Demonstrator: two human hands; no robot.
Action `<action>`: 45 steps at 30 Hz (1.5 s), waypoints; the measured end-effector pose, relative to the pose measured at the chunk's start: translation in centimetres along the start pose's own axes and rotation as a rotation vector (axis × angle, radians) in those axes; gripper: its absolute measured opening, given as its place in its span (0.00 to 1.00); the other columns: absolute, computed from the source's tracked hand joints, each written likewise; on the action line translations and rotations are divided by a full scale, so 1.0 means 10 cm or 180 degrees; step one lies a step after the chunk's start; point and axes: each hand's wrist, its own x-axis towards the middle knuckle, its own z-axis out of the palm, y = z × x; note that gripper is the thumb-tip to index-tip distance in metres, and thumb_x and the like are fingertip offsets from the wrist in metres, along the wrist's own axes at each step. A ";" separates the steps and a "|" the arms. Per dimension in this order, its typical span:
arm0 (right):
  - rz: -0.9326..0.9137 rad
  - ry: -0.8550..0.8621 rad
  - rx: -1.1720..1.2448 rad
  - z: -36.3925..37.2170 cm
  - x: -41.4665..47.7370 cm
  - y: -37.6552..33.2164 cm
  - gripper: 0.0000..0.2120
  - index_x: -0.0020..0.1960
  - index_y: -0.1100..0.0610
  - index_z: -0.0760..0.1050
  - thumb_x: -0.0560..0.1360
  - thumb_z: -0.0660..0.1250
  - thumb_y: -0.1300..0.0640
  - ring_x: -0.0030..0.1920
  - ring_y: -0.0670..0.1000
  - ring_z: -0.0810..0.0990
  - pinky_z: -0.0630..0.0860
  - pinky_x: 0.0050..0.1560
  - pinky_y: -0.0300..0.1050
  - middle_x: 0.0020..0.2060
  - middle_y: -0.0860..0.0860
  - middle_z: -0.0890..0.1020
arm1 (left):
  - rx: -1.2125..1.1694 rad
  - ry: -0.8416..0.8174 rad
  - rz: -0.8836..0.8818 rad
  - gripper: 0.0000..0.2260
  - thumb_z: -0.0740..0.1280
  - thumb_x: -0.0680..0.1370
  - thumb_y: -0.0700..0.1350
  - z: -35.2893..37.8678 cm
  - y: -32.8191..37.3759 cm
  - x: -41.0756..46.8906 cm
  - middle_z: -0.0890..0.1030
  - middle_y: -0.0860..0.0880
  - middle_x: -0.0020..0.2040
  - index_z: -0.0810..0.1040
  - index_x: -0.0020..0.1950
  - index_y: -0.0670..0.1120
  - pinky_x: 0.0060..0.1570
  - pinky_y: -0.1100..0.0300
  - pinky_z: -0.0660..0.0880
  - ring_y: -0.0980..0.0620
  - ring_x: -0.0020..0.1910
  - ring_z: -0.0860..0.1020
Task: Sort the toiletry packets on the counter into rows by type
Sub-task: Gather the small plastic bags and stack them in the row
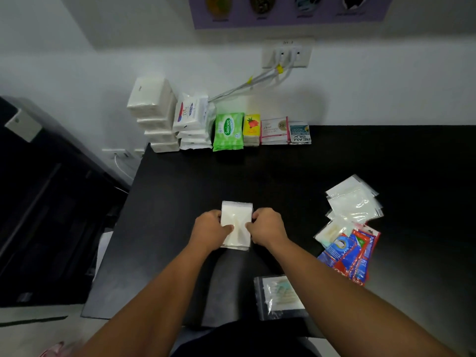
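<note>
Sweeping from the upper left of the frame: white tissue packs (152, 112), Dove packs (190, 117), a green Sanicare pack (228, 131), a yellow packet (251, 128) and pink sachets (273, 130) line the back of the black counter (180, 176). Centre frame now: the left hand (211, 230) grips the left edge of a stack of white packets (236, 220), thumb on top, and the right hand (268, 228) pinches its right edge. Lower centre-right lies a clear bag (280, 297). At the right, clear pouches (353, 202) and red-and-blue sachets (353, 253) sit heaped together.
</note>
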 end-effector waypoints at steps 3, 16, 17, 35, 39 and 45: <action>-0.0050 0.0098 0.0065 0.06 -0.03 0.00 0.04 0.45 0.55 0.81 0.71 0.70 0.60 0.40 0.51 0.82 0.77 0.33 0.40 0.41 0.52 0.84 | 0.0093 -0.0051 0.0155 0.13 0.73 0.75 0.45 -0.01 -0.03 -0.01 0.85 0.48 0.52 0.82 0.58 0.45 0.45 0.61 0.75 0.51 0.49 0.82; -0.0147 0.0685 0.0513 -0.73 -0.05 0.54 0.09 0.55 0.52 0.81 0.75 0.71 0.53 0.45 0.48 0.83 0.78 0.51 0.42 0.37 0.45 0.82 | 0.0530 0.0827 0.0961 0.19 0.71 0.76 0.51 0.27 0.90 0.13 0.75 0.46 0.64 0.77 0.65 0.49 0.62 0.49 0.71 0.43 0.63 0.70; -0.0137 0.0791 0.0516 -0.84 -0.05 0.63 0.08 0.54 0.52 0.81 0.75 0.70 0.54 0.46 0.49 0.83 0.78 0.51 0.43 0.40 0.46 0.83 | 0.0485 0.0689 0.1058 0.18 0.71 0.76 0.50 0.37 1.03 0.15 0.75 0.46 0.63 0.78 0.65 0.49 0.62 0.50 0.71 0.43 0.62 0.70; 0.0735 0.1051 0.0237 -1.98 0.12 1.97 0.23 0.65 0.53 0.68 0.73 0.72 0.54 0.49 0.54 0.81 0.80 0.47 0.50 0.52 0.53 0.81 | 0.0788 -0.0367 0.1215 0.21 0.74 0.75 0.48 1.70 2.39 0.36 0.79 0.46 0.62 0.76 0.67 0.47 0.58 0.54 0.76 0.48 0.60 0.78; 0.0740 0.1128 0.0377 -2.06 0.12 1.95 0.27 0.68 0.51 0.65 0.73 0.72 0.51 0.49 0.52 0.80 0.80 0.45 0.50 0.56 0.53 0.79 | 0.0483 -0.0271 0.1035 0.14 0.72 0.77 0.47 1.64 2.40 0.36 0.82 0.48 0.55 0.80 0.61 0.47 0.53 0.55 0.79 0.52 0.52 0.80; 0.0153 0.1207 0.1294 -2.04 -0.03 1.78 0.23 0.66 0.54 0.70 0.76 0.68 0.45 0.53 0.51 0.79 0.80 0.51 0.51 0.58 0.50 0.76 | -0.1397 -0.0055 0.0416 0.02 0.71 0.79 0.43 1.31 2.25 0.19 0.85 0.51 0.43 0.82 0.50 0.48 0.41 0.62 0.79 0.54 0.41 0.84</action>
